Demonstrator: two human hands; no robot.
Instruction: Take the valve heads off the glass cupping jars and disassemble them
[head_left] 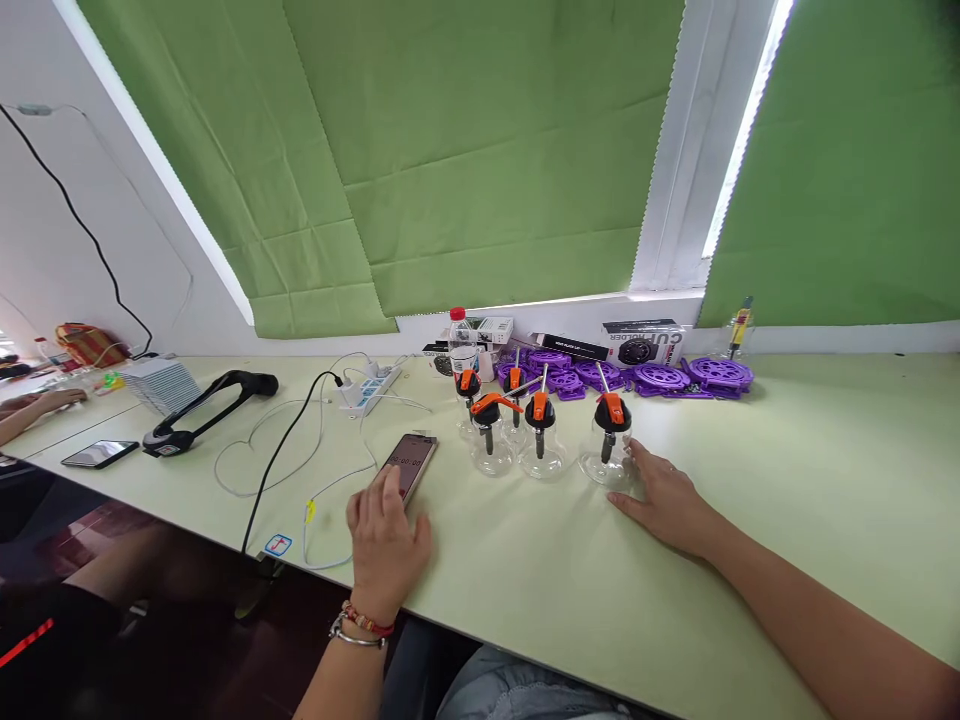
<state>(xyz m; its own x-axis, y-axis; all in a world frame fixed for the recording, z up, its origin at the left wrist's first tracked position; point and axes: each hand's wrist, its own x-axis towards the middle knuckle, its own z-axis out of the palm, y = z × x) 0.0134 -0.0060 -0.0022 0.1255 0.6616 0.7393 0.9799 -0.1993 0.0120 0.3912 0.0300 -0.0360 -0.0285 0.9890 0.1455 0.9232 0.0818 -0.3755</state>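
Fingertips of left hand (385,545) tapping phone (406,467) lying flat near table (787,480) edge for easy reach, while right hand (660,497), fingers spread flat, resting beside nearest glass bottle (609,445), steadying it upright among others

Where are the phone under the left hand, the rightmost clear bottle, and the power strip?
phone (411,462): head view, on its lit screen.
rightmost bottle (604,462): head view, on its clear glass body.
power strip (371,390): head view, on its white casing.
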